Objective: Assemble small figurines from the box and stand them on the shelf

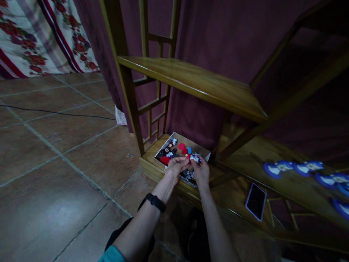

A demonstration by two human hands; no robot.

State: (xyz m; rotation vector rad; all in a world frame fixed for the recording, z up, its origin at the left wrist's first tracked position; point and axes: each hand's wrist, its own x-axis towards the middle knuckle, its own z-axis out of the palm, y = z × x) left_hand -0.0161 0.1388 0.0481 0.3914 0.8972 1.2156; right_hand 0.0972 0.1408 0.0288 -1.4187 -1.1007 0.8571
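Small blue-and-white figurine (195, 158), glossy and seemingly plastic: held over an open cardboard box (197, 145), brown inside with pale outer walls. Pinched there by the right hand (201, 170), thumb and fingertips pressed in around the body. Close opposite, the left hand (176, 166), with thumb and fingertips pinching a small red piece (188, 156), probably plastic too. Cannot tell touching from a narrow gap between the two.

Judging by the meeting of both hands, seems to be at the step of bringing figurine and red piece together. Calls next, most likely, for a firm pinch on each side, careful lining-up and gentle pressure. Looks easy to fumble, though with the box right below to catch a slip.

Counted in the box: three flat round red discs (181, 146), one flat round blue disc (189, 150). Also several small dark-and-white figurines (169, 154), heaped and overlapping, too blurred for a sure number. Counted on the polished wooden shelf (245, 160) at right: three blue-and-white figurines with round blue bases (278, 168), plus at least two more blue bases (340, 208) cut off at the edge of view. Nearby, one dark-screened smartphone with a purple rim (255, 202). Around the left wrist, one black band (156, 202).
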